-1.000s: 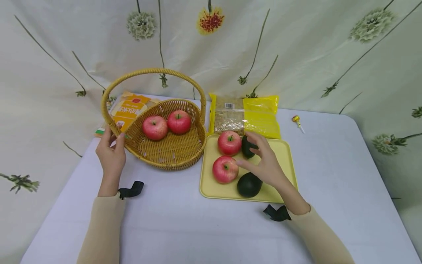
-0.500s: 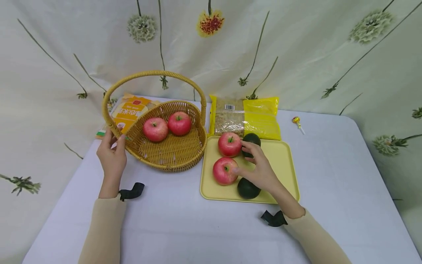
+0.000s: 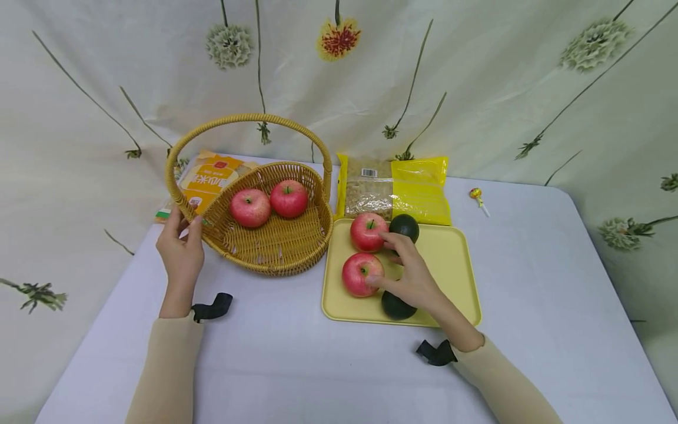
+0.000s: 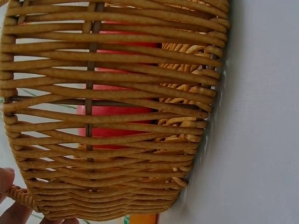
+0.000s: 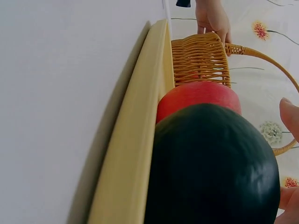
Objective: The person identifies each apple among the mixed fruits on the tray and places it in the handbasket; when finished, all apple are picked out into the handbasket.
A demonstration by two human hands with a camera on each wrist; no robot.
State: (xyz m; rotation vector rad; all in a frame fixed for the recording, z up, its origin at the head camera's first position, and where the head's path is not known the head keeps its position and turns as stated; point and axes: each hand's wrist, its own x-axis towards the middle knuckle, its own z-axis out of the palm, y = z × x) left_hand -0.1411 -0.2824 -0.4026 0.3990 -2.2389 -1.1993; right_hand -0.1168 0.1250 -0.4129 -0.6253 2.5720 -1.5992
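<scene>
My left hand point(image 3: 181, 247) grips the wicker basket point(image 3: 265, 265) at its left side, where the arched handle meets the rim. Two red apples point(image 3: 250, 208) lie inside the basket. Over the yellow tray point(image 3: 450, 253), my right hand point(image 3: 415, 277) hovers with fingers spread and slightly bent. Its thumb is at the front apple point(image 3: 360, 274), and its fingertips are beside the back apple point(image 3: 368, 231); whether they touch cannot be told. Two dark green avocados lie on the tray, the back one point(image 3: 405, 227) and the front one point(image 5: 210, 163), each partly hidden by this hand in the head view.
Behind the tray lies a yellow food packet point(image 3: 392, 188). An orange packet point(image 3: 209, 176) sits behind the basket on the left. A lollipop point(image 3: 478, 199) rests at the back right of the white table point(image 3: 529, 282). Flower-printed cloth point(image 3: 477, 88) hangs behind.
My right hand has shifted left and slightly toward me, from over the back avocado to beside the two tray apples. The left hand keeps its hold on the basket.
</scene>
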